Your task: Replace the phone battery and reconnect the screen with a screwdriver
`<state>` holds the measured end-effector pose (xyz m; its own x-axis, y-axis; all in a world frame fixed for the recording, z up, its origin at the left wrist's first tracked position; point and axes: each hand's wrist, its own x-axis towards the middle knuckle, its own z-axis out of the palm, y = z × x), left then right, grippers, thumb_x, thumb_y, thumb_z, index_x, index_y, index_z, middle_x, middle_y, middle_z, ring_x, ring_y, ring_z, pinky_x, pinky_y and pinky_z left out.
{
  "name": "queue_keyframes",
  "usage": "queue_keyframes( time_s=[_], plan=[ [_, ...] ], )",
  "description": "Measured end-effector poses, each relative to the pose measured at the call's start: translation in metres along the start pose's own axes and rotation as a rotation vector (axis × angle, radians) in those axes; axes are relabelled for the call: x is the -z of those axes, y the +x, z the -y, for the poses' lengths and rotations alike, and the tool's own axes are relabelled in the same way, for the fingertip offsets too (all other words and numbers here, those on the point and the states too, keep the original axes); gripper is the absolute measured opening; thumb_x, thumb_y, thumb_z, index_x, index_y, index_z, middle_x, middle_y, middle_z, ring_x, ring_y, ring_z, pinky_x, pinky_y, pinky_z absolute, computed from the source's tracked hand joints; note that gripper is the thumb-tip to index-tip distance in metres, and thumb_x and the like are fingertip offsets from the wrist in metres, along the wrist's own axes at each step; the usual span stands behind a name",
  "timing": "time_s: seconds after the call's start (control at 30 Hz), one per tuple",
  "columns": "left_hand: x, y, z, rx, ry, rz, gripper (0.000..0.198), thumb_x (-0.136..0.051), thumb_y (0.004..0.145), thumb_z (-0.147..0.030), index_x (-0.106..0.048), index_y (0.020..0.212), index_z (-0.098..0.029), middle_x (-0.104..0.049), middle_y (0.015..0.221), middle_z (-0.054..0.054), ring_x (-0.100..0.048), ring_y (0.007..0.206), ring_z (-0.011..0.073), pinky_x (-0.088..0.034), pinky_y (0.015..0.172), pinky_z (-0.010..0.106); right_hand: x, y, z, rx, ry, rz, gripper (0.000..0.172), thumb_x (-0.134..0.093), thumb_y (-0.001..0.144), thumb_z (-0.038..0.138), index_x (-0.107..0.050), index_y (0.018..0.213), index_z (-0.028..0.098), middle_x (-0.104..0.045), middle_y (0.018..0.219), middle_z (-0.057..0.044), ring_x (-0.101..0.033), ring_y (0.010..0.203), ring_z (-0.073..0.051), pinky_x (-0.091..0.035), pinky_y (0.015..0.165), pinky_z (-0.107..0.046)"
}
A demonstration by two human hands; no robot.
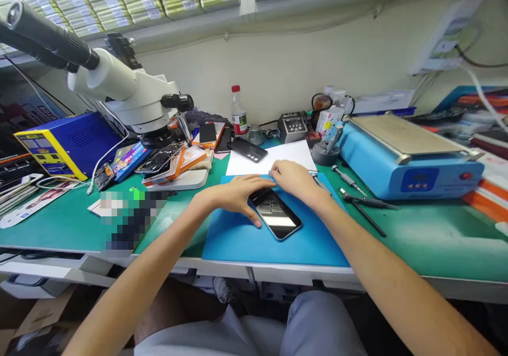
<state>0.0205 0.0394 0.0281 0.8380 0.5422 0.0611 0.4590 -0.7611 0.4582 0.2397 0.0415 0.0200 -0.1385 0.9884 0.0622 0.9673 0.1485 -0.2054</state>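
A smartphone with a dark, glossy screen lies on a blue mat, its glass reflecting light. At its upper left corner is my left hand, thumb along the left edge and fingers stretched beside the top edge. That hand is spread open, not closed round the phone. Just beyond the phone's top end, my right hand has its fingers pinched together. A small greyish bit shows at those fingertips, too small to name. Behind my hands lies a white sheet with a black phone case or back cover on it.
To the right stand a blue heating-plate machine, screwdrivers and a black stick. On the left are a microscope, a blue-and-yellow unit and stacked phone parts. A red-capped bottle stands behind. The bench edge runs close in front.
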Motion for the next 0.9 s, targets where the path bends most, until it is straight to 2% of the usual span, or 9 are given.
queue_keyframes(
  time_s=[0.1, 0.2, 0.27, 0.33, 0.47, 0.6, 0.9],
  plan=[
    [-0.008, 0.002, 0.006, 0.021, 0.05, -0.031, 0.091, -0.095, 0.068, -0.06, -0.059, 0.149, -0.041, -0.063, 0.15, 0.006, -0.054, 0.143, 0.0345, -0.042, 0.12, 0.052, 0.002, -0.001, -0.003, 0.044, 0.029, 0.014, 0.038, -0.067, 0.103, 0.042, -0.066, 0.134, 0.021, -0.067, 0.138, -0.011, -0.069, 0.116, -0.024, -0.061, 0.098, -0.046],
    [-0.018, -0.016, -0.002, 0.132, 0.188, -0.138, 0.079, -0.085, 0.071, -0.076, -0.068, 0.133, -0.03, -0.066, 0.127, 0.01, -0.06, 0.12, 0.0345, -0.05, 0.106, 0.05, 0.002, 0.0, -0.003, 0.088, 0.097, 0.006, 0.036, -0.066, 0.103, 0.042, -0.067, 0.132, 0.02, -0.068, 0.135, -0.011, -0.07, 0.114, -0.023, -0.061, 0.098, -0.047],
    [-0.028, -0.032, -0.011, 0.249, 0.288, -0.222, 0.079, -0.074, 0.077, -0.084, -0.068, 0.126, -0.023, -0.065, 0.118, 0.012, -0.06, 0.113, 0.0356, -0.051, 0.1, 0.051, 0.002, 0.0, 0.0, 0.146, 0.171, 0.006, 0.027, -0.064, 0.104, 0.039, -0.072, 0.122, 0.02, -0.074, 0.126, -0.009, -0.072, 0.109, -0.021, -0.061, 0.096, -0.041],
    [-0.039, -0.045, -0.019, 0.346, 0.352, -0.283, 0.08, -0.066, 0.083, -0.085, -0.065, 0.128, -0.018, -0.064, 0.117, 0.014, -0.058, 0.113, 0.0365, -0.049, 0.101, 0.052, 0.002, 0.0, 0.004, 0.231, 0.25, 0.016, 0.019, -0.063, 0.104, 0.032, -0.077, 0.11, 0.021, -0.081, 0.114, -0.006, -0.075, 0.103, -0.019, -0.059, 0.092, -0.032],
    [-0.055, -0.056, -0.026, 0.473, 0.34, -0.378, 0.082, -0.065, 0.084, -0.086, -0.063, 0.13, -0.018, -0.061, 0.124, 0.014, -0.057, 0.117, 0.0368, -0.047, 0.104, 0.052, 0.004, -0.001, 0.011, 0.37, 0.331, 0.039, 0.018, -0.065, 0.097, 0.021, -0.082, 0.1, 0.023, -0.085, 0.103, -0.001, -0.077, 0.097, -0.017, -0.055, 0.085, -0.024],
    [-0.059, -0.058, -0.024, 0.477, 0.275, -0.418, 0.081, -0.068, 0.082, -0.085, -0.063, 0.127, -0.018, -0.061, 0.123, 0.013, -0.055, 0.118, 0.0358, -0.046, 0.104, 0.052, 0.003, 0.0, 0.011, 0.442, 0.292, 0.054, 0.02, -0.064, 0.094, 0.018, -0.084, 0.094, 0.022, -0.084, 0.098, -0.002, -0.076, 0.091, -0.019, -0.053, 0.082, -0.027],
    [-0.059, -0.06, -0.022, 0.478, 0.267, -0.432, 0.081, -0.072, 0.079, -0.084, -0.063, 0.126, -0.019, -0.061, 0.124, 0.012, -0.055, 0.119, 0.0352, -0.046, 0.105, 0.051, -0.001, 0.0, 0.016, 0.523, 0.164, 0.068, 0.024, -0.06, 0.096, 0.02, -0.083, 0.096, 0.021, -0.081, 0.1, -0.007, -0.073, 0.094, -0.023, -0.051, 0.085, -0.032]
  ],
)
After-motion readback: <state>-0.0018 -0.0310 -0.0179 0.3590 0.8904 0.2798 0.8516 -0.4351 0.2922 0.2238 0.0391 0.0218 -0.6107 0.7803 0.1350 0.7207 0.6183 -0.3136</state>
